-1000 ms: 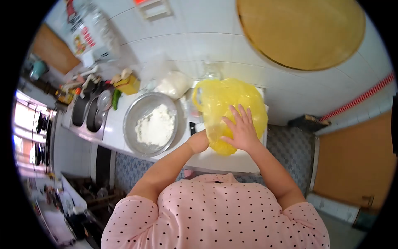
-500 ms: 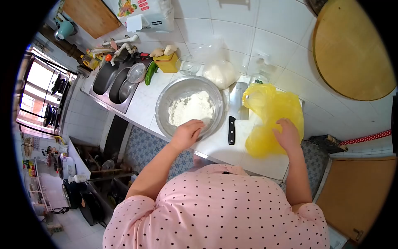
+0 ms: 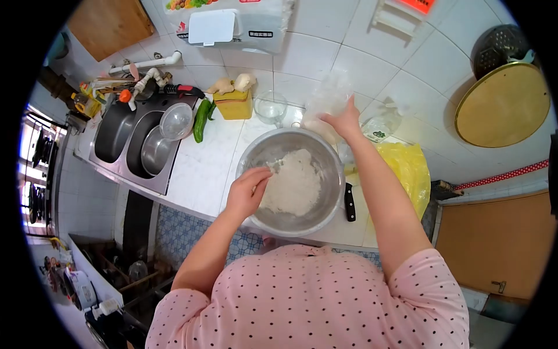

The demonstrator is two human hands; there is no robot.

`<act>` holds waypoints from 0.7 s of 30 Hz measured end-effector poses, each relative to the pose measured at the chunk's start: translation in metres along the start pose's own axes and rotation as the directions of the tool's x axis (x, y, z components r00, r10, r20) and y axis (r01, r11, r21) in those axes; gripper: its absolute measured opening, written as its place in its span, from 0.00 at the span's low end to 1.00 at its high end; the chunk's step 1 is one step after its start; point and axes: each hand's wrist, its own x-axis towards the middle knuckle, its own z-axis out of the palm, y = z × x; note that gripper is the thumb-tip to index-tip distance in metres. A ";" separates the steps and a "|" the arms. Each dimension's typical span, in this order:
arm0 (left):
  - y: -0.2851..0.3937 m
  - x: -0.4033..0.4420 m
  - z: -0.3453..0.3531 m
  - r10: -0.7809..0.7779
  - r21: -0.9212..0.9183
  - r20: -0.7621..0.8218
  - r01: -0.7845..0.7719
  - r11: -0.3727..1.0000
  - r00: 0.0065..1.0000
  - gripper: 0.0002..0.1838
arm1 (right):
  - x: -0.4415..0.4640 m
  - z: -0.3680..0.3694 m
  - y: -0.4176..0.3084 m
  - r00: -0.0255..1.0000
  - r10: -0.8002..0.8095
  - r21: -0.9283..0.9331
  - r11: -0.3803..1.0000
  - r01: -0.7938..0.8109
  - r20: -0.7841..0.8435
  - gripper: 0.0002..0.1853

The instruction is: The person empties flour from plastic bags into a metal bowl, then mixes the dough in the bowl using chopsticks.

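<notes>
A large steel bowl (image 3: 247, 166) holds a mound of white flour (image 3: 295, 183). My left hand (image 3: 247, 192) hangs over the bowl's left side, its fingers curled and pressed together at the tips; whether anything is between them is hidden. Behind the bowl stands a clear plastic bag (image 3: 326, 104) with white powder inside. My right hand (image 3: 344, 122) is at that bag's right side, thumb and fingers spread apart. Beneath my right forearm lie a knife (image 3: 349, 202), its blade mostly covered, and a crumpled yellow plastic bag (image 3: 410, 174).
A glass bowl (image 3: 271, 109) stands behind the steel bowl, beside a yellow box (image 3: 233, 107) topped with ginger. Green peppers (image 3: 201, 120) lie near the double sink (image 3: 116, 136), where a clear plastic bowl (image 3: 176, 121) rests. A round board (image 3: 504, 106) hangs on the right wall.
My right hand has left the yellow bag and reached forward to the clear bag. My left hand has stayed over the bowl, now farther in from the near rim. The view has shifted.
</notes>
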 end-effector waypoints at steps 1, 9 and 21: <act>-0.005 -0.002 -0.006 0.019 -0.007 -0.012 -0.019 1.000 1.000 0.08 | 0.008 0.011 -0.006 0.999 0.034 -0.063 0.997 -0.034 0.000 0.51; -0.033 -0.031 -0.038 -0.065 -0.079 0.050 0.069 0.994 0.997 0.09 | 0.050 0.064 0.045 0.972 -0.063 -0.045 0.998 0.054 -0.228 0.15; -0.041 -0.036 -0.040 -0.141 -0.074 0.075 0.146 0.986 0.987 0.09 | 0.020 0.016 0.039 0.859 0.025 0.206 0.974 0.094 -0.511 0.16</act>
